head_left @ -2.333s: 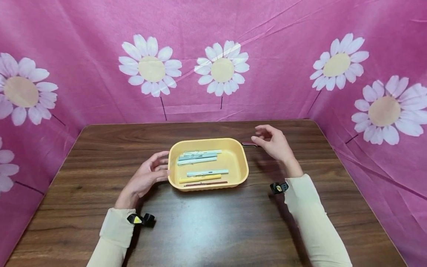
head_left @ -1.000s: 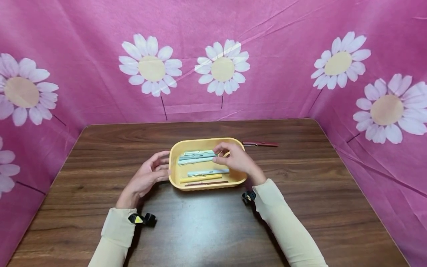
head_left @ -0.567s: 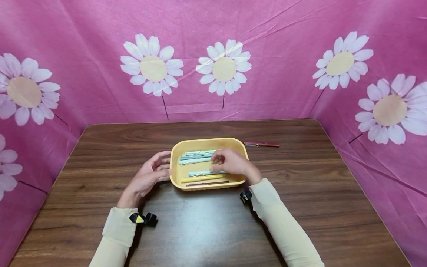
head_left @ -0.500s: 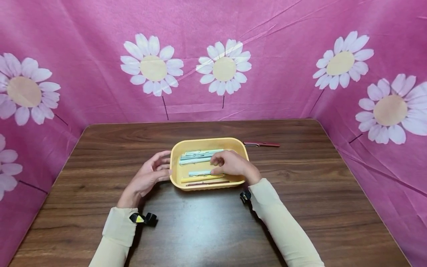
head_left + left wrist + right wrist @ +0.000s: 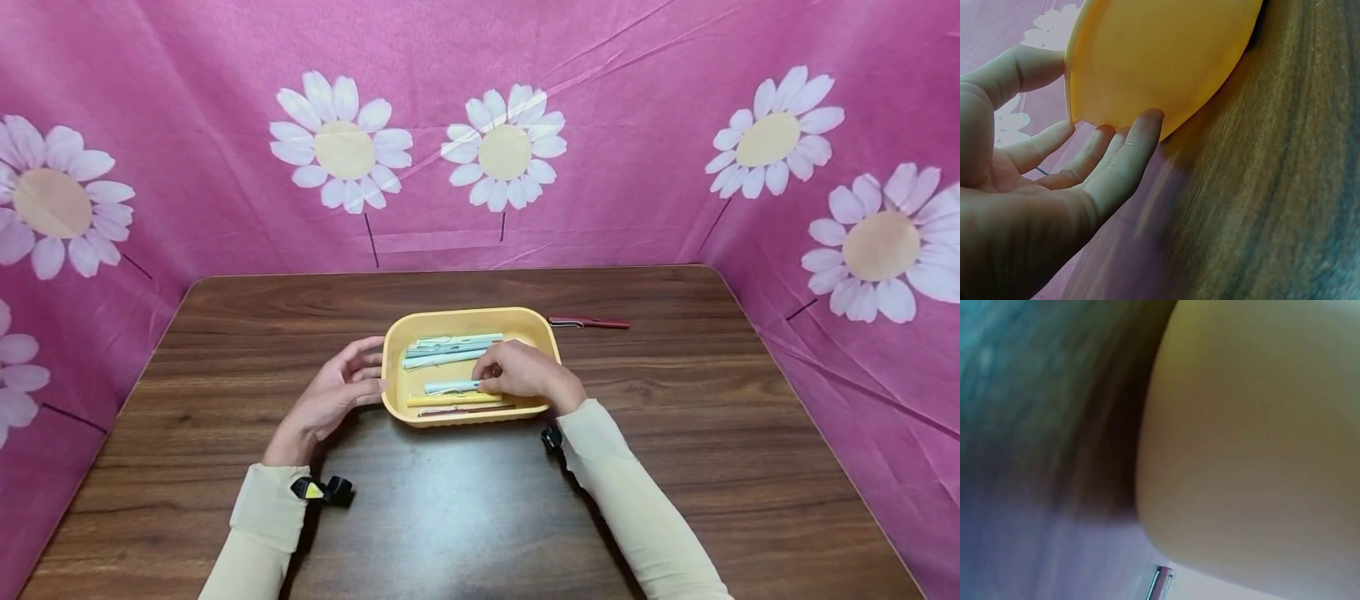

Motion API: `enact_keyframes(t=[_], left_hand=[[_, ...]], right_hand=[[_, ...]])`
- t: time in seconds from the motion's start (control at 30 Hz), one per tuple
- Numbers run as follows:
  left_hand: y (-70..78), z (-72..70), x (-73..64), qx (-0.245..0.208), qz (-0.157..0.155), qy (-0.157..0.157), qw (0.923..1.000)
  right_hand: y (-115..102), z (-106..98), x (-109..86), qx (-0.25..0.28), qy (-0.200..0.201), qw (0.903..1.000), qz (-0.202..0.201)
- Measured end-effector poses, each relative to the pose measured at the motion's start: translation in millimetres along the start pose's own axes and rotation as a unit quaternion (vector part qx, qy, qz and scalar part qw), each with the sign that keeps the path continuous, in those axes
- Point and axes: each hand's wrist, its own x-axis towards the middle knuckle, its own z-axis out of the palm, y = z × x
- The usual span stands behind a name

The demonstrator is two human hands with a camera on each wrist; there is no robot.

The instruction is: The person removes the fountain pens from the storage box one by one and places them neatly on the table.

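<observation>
Three sides before you are hung with bright pink cloth (image 5: 615,167) printed with big white daisies (image 5: 343,150). Below it spreads your dark brown wood-grain table (image 5: 750,467), with your cream long sleeves (image 5: 641,500) reaching over it. On it stands a rounded rectangular yellow tray (image 5: 465,320), one long side towards you. Your left hand (image 5: 333,392) is loosely spread at the tray's left end — fingers and thumb apart and lightly bent, tips against the outer wall. Your right hand (image 5: 528,371) is inside the tray, nearly closed, thumb and fingers pinching the right end of a slim pale mint pen (image 5: 450,387); your right wrist view is too blurred to show that grip. Small black devices (image 5: 324,492) sit at both wrists. Beyond the pinched pen, a cluster of slim pale green and blue-grey pens (image 5: 446,359) lies in the tray; on your side of it lie a slim yellow pen (image 5: 442,401) and a slim dark red pen (image 5: 465,411). Another dark red pen (image 5: 603,324) lies on the table — just beside the tray's far right corner
</observation>
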Motion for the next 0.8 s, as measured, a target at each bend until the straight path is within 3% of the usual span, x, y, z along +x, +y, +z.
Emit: enact_keyframes(t=[0.13,0.43,0.8], left_hand=[[-0.4,-1.1,-0.3,0.000,0.000,0.000,1.0000],[-2.6,-0.5,-0.4,-0.001,-0.001,-0.001,1.0000],[1.0,-0.1,-0.1,0.003,-0.003,-0.003,1.0000]], right_hand=[[-0.9,0.1,0.1,-0.014,-0.003,0.9999,-0.009],[0.7,0.0,-0.3,0.043,0.034,0.9985,-0.003],[0.1,-1.9,1.0,0.071,0.064,0.9954,0.002]])
